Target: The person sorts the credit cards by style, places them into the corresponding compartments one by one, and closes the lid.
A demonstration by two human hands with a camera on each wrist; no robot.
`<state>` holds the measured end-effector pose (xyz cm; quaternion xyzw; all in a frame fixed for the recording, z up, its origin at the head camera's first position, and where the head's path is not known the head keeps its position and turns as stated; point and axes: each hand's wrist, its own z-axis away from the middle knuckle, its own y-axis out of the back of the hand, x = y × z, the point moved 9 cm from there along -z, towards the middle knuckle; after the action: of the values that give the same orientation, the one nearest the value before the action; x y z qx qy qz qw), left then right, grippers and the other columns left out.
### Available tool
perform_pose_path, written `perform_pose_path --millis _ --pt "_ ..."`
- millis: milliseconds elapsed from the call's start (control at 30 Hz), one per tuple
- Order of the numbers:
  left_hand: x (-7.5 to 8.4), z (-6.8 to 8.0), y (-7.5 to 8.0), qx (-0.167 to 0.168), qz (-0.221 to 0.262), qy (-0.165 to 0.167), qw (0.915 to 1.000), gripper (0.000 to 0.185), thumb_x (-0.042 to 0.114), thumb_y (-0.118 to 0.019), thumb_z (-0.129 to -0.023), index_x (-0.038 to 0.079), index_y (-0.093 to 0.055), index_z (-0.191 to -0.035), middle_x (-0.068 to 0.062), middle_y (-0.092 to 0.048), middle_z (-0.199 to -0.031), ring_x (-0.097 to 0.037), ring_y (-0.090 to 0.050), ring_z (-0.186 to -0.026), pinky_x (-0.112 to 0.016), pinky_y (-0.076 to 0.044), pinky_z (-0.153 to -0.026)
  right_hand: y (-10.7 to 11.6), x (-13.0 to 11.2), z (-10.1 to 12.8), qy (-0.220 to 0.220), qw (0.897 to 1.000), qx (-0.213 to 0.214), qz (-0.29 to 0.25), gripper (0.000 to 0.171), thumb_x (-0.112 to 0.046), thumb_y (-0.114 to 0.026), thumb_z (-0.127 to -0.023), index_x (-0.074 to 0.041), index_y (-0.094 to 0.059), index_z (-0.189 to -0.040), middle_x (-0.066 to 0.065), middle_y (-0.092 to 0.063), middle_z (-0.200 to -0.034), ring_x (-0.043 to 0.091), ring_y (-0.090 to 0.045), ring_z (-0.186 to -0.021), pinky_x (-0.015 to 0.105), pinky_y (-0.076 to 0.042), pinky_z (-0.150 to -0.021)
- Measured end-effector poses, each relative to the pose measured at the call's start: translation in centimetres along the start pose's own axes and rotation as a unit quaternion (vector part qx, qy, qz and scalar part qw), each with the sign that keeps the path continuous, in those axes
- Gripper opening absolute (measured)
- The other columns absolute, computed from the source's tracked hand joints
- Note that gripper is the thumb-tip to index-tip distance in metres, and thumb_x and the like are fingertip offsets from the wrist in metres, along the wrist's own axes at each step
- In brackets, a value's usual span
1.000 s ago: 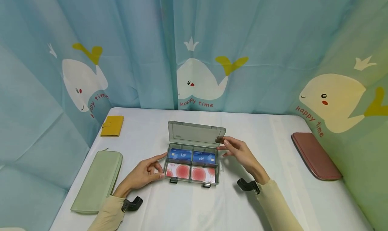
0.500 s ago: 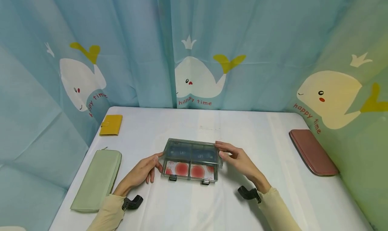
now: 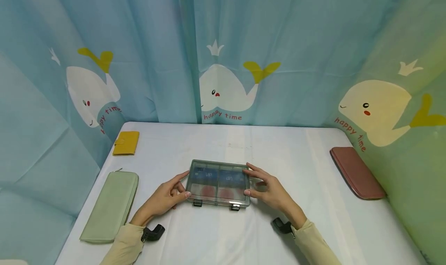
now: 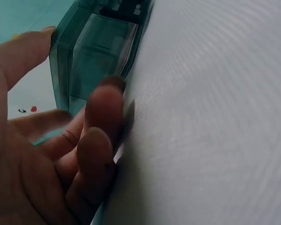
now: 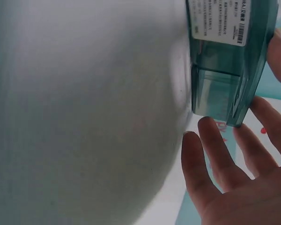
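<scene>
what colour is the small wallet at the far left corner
Yellow wallet; it shows best in the head view.

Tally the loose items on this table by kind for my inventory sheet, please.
Wallets: 3, namely the small yellow wallet, the long pale green wallet and the long reddish-brown wallet.
Clear lidded card box: 1, lid down, with the left hand and right hand at its ends.
Total: 4 items.
</scene>
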<state>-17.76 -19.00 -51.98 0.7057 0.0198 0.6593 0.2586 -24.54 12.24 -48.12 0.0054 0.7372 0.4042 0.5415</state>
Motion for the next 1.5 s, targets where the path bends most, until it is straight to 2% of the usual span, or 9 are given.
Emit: perform_pose_path --millis 100,300,400,600,767,1000,1200,1367,1500 --pt "0.4 0.0 0.1 -0.002 0.003 -0.011 0.9999 0.077 0.023 -0.070 -0.105 0.016 -0.028 -0.170 -0.008 -0.064 -0.101 -0.014 -0.055 -0.048 -0.030 -0.050 -0.051 -0.1 -0.2 0.0 0.007 1.000 0.000 0.016 0.071 -0.028 -0.086 -0.090 -0.015 -0.057 -0.154 0.013 -0.037 -0.171 0.035 -0.053 -0.145 0.052 -0.056 -0.101" --pt "1.1 0.0 -0.2 -0.017 -0.007 -0.039 0.9991 0.054 0.021 -0.065 -0.107 0.015 -0.052 -0.159 -0.008 -0.061 -0.110 -0.009 -0.050 -0.048 -0.031 -0.052 -0.051 -0.1 -1.6 0.8 0.048 0.994 0.018 0.100 0.070 -0.027 -0.085 -0.092 -0.009 -0.057 -0.154 0.016 -0.039 -0.169 0.041 -0.049 -0.147 0.058 -0.050 -0.107" --pt "1.0 -0.1 -0.3 -0.019 -0.006 -0.036 0.9992 0.050 0.023 -0.065 -0.108 0.016 -0.055 -0.157 -0.006 -0.063 -0.112 -0.007 -0.050 -0.049 -0.030 -0.052 -0.051 -0.5 -2.6 2.0 0.062 0.990 0.018 0.122 0.072 -0.028 -0.085 -0.092 -0.006 -0.056 -0.154 0.017 -0.038 -0.169 0.045 -0.045 -0.149 0.063 -0.046 -0.109" --pt "0.7 0.0 0.0 -0.005 0.003 -0.035 0.9994 0.052 0.022 -0.068 -0.105 0.016 -0.056 -0.156 -0.006 -0.065 -0.108 -0.005 -0.048 -0.048 -0.031 -0.051 -0.049 -2.2 -3.2 3.6 0.049 0.990 -0.038 0.126 0.104 -0.041 -0.092 -0.083 -0.011 -0.038 -0.166 0.012 -0.020 -0.177 0.043 -0.033 -0.157 0.065 -0.042 -0.113" --pt "0.6 0.1 0.2 0.023 -0.019 -0.038 0.9988 0.062 0.025 -0.075 -0.101 0.019 -0.052 -0.159 -0.001 -0.068 -0.100 -0.003 -0.045 -0.049 -0.027 -0.046 -0.050 -2.4 -3.2 3.0 0.057 0.987 -0.037 0.147 0.116 -0.039 -0.094 -0.080 -0.007 -0.027 -0.169 0.014 -0.016 -0.178 0.040 -0.030 -0.158 0.061 -0.040 -0.116" --pt "0.5 -0.2 0.2 0.047 -0.067 -0.027 0.9963 0.079 0.031 -0.082 -0.095 0.021 -0.044 -0.164 0.007 -0.068 -0.094 -0.002 -0.045 -0.051 -0.023 -0.041 -0.051 -2.4 -3.0 1.9 0.067 0.981 -0.024 0.179 0.116 -0.035 -0.095 -0.080 0.001 -0.026 -0.167 0.021 -0.016 -0.176 0.042 -0.029 -0.158 0.060 -0.040 -0.117" --pt "0.8 -0.1 0.2 0.042 -0.092 -0.025 0.9945 0.084 0.036 -0.083 -0.093 0.021 -0.041 -0.165 0.008 -0.065 -0.091 -0.002 -0.044 -0.051 -0.023 -0.041 -0.051 -2.1 -2.6 2.1 0.064 0.976 -0.020 0.209 0.115 -0.038 -0.095 -0.079 -0.003 -0.029 -0.167 0.021 -0.019 -0.175 0.043 -0.032 -0.157 0.060 -0.041 -0.116" --pt "1.1 0.0 0.2 0.037 -0.116 -0.031 0.9921 0.091 0.041 -0.086 -0.090 0.020 -0.040 -0.166 0.007 -0.064 -0.089 -0.002 -0.043 -0.052 -0.022 -0.040 -0.051 -1.6 -2.4 2.6 0.069 0.973 -0.015 0.219 0.106 -0.038 -0.091 -0.083 -0.007 -0.034 -0.166 0.022 -0.028 -0.172 0.046 -0.036 -0.154 0.062 -0.043 -0.114" --pt "1.2 -0.1 0.3 0.043 -0.120 -0.030 0.9914 0.093 0.042 -0.087 -0.088 0.022 -0.040 -0.166 0.007 -0.064 -0.087 -0.002 -0.043 -0.051 -0.022 -0.040 -0.051 -1.3 -2.5 2.6 0.094 0.958 0.000 0.272 0.098 -0.044 -0.088 -0.085 -0.009 -0.041 -0.164 0.022 -0.037 -0.168 0.045 -0.047 -0.147 0.061 -0.048 -0.109"
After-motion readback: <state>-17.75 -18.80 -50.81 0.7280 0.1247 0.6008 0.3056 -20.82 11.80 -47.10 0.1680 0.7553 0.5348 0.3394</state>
